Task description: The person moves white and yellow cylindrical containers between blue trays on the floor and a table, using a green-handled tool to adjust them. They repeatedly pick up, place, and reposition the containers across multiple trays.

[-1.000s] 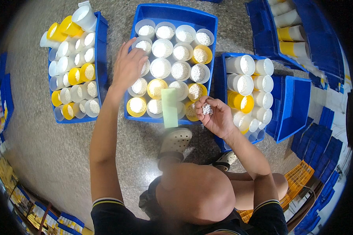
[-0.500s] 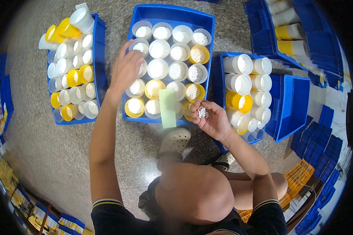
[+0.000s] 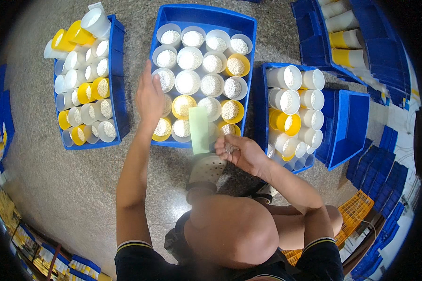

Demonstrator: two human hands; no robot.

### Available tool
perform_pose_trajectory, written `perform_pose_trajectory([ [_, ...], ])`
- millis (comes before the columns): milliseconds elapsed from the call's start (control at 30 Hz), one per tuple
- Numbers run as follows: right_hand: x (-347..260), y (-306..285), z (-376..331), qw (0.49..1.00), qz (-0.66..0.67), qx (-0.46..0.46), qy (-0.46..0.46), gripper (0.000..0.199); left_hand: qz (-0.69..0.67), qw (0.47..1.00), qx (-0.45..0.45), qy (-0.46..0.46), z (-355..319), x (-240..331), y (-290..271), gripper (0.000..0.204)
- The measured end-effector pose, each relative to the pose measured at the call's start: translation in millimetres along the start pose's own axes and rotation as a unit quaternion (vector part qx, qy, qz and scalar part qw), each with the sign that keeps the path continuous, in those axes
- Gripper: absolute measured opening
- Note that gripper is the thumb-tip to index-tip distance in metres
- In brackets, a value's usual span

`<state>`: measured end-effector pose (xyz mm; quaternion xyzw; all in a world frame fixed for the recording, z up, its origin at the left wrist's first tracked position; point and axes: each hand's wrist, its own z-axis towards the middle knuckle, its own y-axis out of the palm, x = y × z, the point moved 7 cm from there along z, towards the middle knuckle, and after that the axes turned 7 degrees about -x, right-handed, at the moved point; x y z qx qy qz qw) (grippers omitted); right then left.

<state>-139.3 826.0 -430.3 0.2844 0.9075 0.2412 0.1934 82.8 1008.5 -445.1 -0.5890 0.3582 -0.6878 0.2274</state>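
Observation:
In front of me stands a blue bin (image 3: 206, 15) holding rows of white and yellow cups filled with small white pellets. My left hand (image 3: 150, 98) lies along the bin's left side, its fingers stretched out and holding nothing. Beside its fingertips is a white cup of pellets (image 3: 165, 80). My right hand (image 3: 244, 153) is curled near the bin's front right corner, closed around a small heap of white pellets (image 3: 230, 148) that shows blurred between the fingers. A yellow cup (image 3: 229, 129) sits just beyond it. A pale green strip (image 3: 199, 130) covers part of the front cups.
A blue bin (image 3: 120, 84) of stacked cups stands at the left, and another cup-filled bin (image 3: 290, 66) at the right. Beside that one is a blue bin (image 3: 350, 131) tilted on its side. My shoe (image 3: 208, 168) is near the middle bin; an orange crate (image 3: 356, 210) lies behind right.
My left hand has drawn back from over the left-hand cups to the bin's side. My right hand has moved slightly left and nearer me, its fingers curling further over the pellets.

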Motion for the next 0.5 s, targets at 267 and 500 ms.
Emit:
perform_pose_trajectory([
  [267,-11.8,6.3,-1.2,0.998,-0.028,-0.051,-0.028,0.028,-0.047,0.999,-0.001,-0.010,1.4,-5.1,-2.1,0.048],
  [500,-21.8,5.7,-1.7,0.995,-0.067,-0.053,-0.060,0.027,-0.165,0.983,-0.037,-0.074,1.5,-14.5,-4.5,0.049],
])
